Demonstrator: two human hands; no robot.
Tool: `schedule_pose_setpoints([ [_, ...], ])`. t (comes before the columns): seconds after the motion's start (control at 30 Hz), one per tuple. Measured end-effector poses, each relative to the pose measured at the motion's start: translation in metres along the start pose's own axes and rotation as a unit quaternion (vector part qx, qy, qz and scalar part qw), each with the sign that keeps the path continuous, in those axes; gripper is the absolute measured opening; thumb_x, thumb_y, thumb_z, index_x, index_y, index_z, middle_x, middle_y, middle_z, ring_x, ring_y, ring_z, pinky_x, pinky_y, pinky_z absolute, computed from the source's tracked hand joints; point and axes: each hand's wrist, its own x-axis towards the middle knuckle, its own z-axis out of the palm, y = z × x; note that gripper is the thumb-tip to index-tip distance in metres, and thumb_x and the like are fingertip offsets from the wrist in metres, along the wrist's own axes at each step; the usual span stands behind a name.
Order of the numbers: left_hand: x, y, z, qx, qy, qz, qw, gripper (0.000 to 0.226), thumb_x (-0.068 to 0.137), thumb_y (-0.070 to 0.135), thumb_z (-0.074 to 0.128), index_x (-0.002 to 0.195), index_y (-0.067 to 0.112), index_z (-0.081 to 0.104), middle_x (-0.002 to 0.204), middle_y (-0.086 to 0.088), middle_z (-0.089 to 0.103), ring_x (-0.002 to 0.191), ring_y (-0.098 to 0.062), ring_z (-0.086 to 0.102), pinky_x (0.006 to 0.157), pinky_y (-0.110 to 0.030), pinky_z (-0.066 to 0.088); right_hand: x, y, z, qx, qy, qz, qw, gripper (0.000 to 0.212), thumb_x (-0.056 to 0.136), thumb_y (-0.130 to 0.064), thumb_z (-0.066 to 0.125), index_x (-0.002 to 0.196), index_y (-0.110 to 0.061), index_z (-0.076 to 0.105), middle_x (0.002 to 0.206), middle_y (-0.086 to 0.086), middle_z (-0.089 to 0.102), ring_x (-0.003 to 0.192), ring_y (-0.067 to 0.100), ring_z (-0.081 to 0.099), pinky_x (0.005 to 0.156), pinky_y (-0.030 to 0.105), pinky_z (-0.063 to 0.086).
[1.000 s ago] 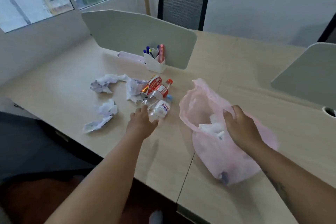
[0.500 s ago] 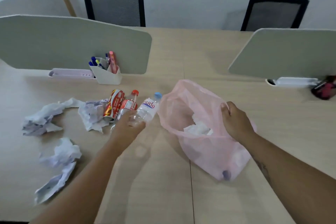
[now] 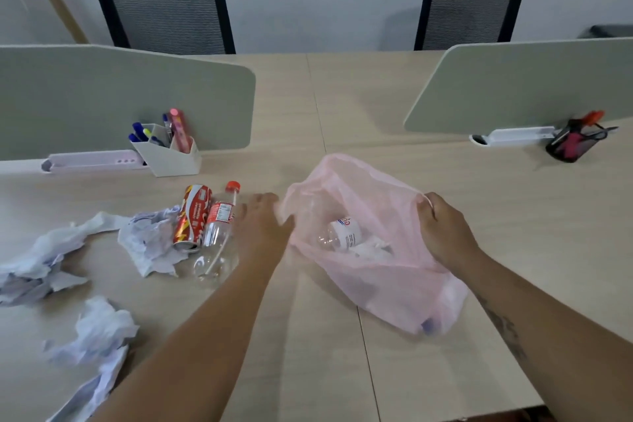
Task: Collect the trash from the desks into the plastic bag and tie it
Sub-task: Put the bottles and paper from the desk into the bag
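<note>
Dropped from the left hand (image 3: 263, 219), the light water bottle (image 3: 344, 233) now lies inside the limp plastic bag (image 3: 376, 188), best held by its rim, which the right hand (image 3: 442, 233) pinches; left hand blurred at the opposite rim, grip unclear.

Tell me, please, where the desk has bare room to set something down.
Bare desk lies right of the pink bag, toward the black pen cup, and behind it between the dividers. Can, bottle and crumpled papers crowd the left.

Soft, even light; faint shadows; wide-angle bending at edges; slight blur.
</note>
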Motion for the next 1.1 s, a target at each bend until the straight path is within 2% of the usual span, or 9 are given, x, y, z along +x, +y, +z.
schedule_pose_setpoints([
  [0.1,0.000,-0.056,-0.008,0.130,-0.049,-0.164,0.977,0.083,0.076,0.044,0.070,0.144,0.022,0.027,0.148,-0.010,0.032,0.132,-0.039,0.032,0.107,-0.054,0.031,-0.001,0.002,0.015,-0.007,-0.023,0.000,1.000,0.032,0.102,-0.036,0.028,0.096,-0.015,0.052,0.081,0.004,0.058,0.084,0.031,0.055,0.070,0.036,0.038],
  [0.17,-0.006,-0.082,-0.008,0.148,-0.083,-0.193,0.966,0.092,0.075,0.040,0.073,0.145,0.018,0.019,0.141,-0.014,0.038,0.126,-0.041,0.040,0.097,-0.055,0.042,-0.001,0.002,0.023,-0.016,-0.037,-0.005,0.999,0.037,0.102,-0.039,0.027,0.104,-0.014,0.054,0.086,0.005,0.058,0.087,0.032,0.056,0.073,0.036,0.039],
  [0.3,-0.006,-0.089,-0.009,-0.029,-0.078,-0.097,0.992,0.086,0.067,0.028,0.081,0.137,0.017,0.032,0.122,-0.008,0.053,0.108,-0.032,0.056,0.084,-0.042,0.050,0.003,-0.001,0.023,-0.026,-0.038,-0.023,0.999,0.035,0.102,-0.039,0.028,0.092,-0.015,0.051,0.076,0.001,0.056,0.084,0.033,0.057,0.072,0.038,0.042],
  [0.37,0.002,-0.072,-0.024,-0.165,-0.117,-0.069,0.977,0.074,0.063,0.027,0.084,0.124,0.018,0.044,0.114,-0.002,0.056,0.097,-0.026,0.061,0.073,-0.043,0.057,0.010,-0.005,0.016,-0.036,-0.019,-0.022,0.999,0.036,0.102,-0.038,0.028,0.086,-0.013,0.049,0.073,0.002,0.053,0.080,0.034,0.055,0.071,0.039,0.043],
  [0.47,0.018,-0.042,-0.050,-0.235,-0.205,-0.026,0.950,0.051,0.067,0.029,0.085,0.109,0.023,0.056,0.111,0.001,0.061,0.086,-0.019,0.065,0.064,-0.034,0.058,0.021,-0.009,0.002,-0.055,0.028,-0.004,0.998,0.037,0.101,-0.036,0.029,0.081,-0.010,0.044,0.072,0.007,0.052,0.075,0.035,0.052,0.066,0.039,0.042],
  [0.67,0.037,-0.007,-0.091,-0.265,-0.335,-0.004,0.904,0.057,0.052,0.046,0.079,0.102,0.022,0.066,0.097,-0.007,0.074,0.084,-0.023,0.069,0.065,-0.031,0.049,0.032,-0.001,-0.022,-0.031,0.092,0.058,0.994,0.036,0.101,-0.036,0.029,0.082,-0.011,0.048,0.087,0.016,0.058,0.082,0.036,0.054,0.072,0.039,0.043],
  [0.77,0.048,0.001,-0.099,-0.297,-0.397,-0.037,0.868,0.045,0.069,0.032,0.083,0.107,0.013,0.069,0.096,-0.019,0.069,0.082,-0.025,0.059,0.062,-0.028,0.047,0.033,0.000,-0.031,-0.024,0.113,0.070,0.991,0.034,0.100,-0.035,0.031,0.075,-0.016,0.044,0.084,0.014,0.056,0.082,0.036,0.054,0.071,0.039,0.042],
  [0.9,0.051,0.019,-0.083,-0.287,-0.496,-0.050,0.818,0.039,0.080,0.025,0.077,0.114,0.009,0.068,0.085,-0.010,0.064,0.063,-0.014,0.059,0.055,-0.026,0.046,0.030,-0.005,-0.031,-0.025,0.112,0.048,0.992,0.034,0.099,-0.037,0.032,0.077,-0.016,0.047,0.082,0.013,0.059,0.079,0.036,0.054,0.070,0.040,0.046],
  [1.1,0.035,0.055,-0.035,-0.276,-0.512,-0.024,0.813,0.035,0.085,0.022,0.074,0.117,0.012,0.065,0.103,-0.004,0.067,0.086,-0.021,0.060,0.070,-0.031,0.047,0.027,-0.008,-0.034,0.054,0.112,0.058,0.991,0.032,0.099,-0.028,0.032,0.083,-0.009,0.051,0.076,0.007,0.055,0.074,0.030,0.053,0.062,0.035,0.040],
])
